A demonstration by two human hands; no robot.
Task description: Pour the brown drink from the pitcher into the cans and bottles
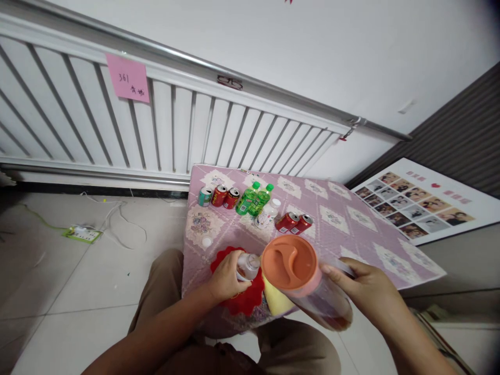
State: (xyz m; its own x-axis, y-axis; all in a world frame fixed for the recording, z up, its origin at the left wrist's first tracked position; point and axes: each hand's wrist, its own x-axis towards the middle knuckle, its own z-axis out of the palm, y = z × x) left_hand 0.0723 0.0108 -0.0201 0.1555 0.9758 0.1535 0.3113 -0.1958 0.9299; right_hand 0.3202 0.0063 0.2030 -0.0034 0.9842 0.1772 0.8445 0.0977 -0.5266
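Observation:
My left hand (227,277) is wrapped round a clear plastic bottle (247,265) whose mouth is uncapped. Beneath it lies a red scalloped mat (250,301). By its handle, my right hand (361,289) grips a clear pitcher (326,304) with an orange lid (289,262) and brown liquid low inside. The pitcher is tilted so that its lid leans toward the bottle's mouth. Whether liquid is flowing I cannot tell. A yellow cloth (276,298) lies partly behind the pitcher, and a white cap (207,241) rests left of the mat.
Across the table (359,250) stand a teal can (204,197), red cans (220,196), green bottles (261,199) and a white bottle (267,213). More red cans (287,222) stand to the right. A radiator (234,130) runs behind; a photo board (425,200) leans at right. A power strip (83,234) lies on the floor.

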